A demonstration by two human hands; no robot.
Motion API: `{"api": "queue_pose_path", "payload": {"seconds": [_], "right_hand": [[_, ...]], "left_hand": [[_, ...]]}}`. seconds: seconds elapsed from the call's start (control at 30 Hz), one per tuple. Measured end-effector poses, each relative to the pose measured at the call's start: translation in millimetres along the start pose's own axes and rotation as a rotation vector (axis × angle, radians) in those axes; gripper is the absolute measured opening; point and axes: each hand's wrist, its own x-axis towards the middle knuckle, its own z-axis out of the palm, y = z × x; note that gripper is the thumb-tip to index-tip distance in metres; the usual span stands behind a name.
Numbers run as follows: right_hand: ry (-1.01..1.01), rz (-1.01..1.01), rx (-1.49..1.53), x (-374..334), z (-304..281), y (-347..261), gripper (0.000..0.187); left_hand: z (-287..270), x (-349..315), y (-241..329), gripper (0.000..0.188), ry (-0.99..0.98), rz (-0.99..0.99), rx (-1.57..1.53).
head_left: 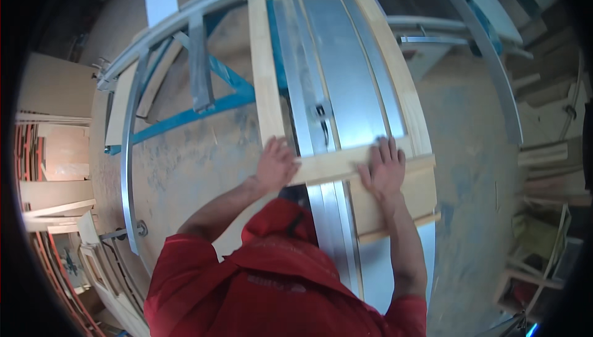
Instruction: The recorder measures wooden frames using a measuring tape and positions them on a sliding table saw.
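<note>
A long pale wooden frame [265, 78] lies over the metal bed of a sliding table saw [352, 59] and stretches away from me. My left hand [277, 163] has its fingers bent over the frame's near left corner. On the near crosspiece, toward the right, sits my right hand [384, 167], its fingers reaching over the far edge and its thumb apart on the wood. The undersides of both hands are hidden. Below the crosspiece a wooden board [392, 204] lies on the machine by my right forearm.
A dark slot with a small fitting [320, 112] shows inside the frame. To the left extends a metal outrigger with a blue brace [197, 115]. Upright panels [55, 152] stand at the far left. Wood offcuts [543, 152] are stacked at the right. A metal rail [488, 47] curves along the right.
</note>
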Motion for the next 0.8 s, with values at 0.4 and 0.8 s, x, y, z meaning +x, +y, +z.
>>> {"api": "queue_pose_path", "payload": {"seconds": [0.4,0.8], "right_hand": [[0.064,-0.037,-0.013,39.2,49.0,25.2,0.063],[-0.083,-0.026,0.034,-1.1,-13.3,4.4,0.074]], "left_hand": [[91.9,-18.1,51.8,0.027,0.297,-1.521,-1.797],[62.3,-17.4,100.7,0.044,0.383,-1.765,-1.896]]}}
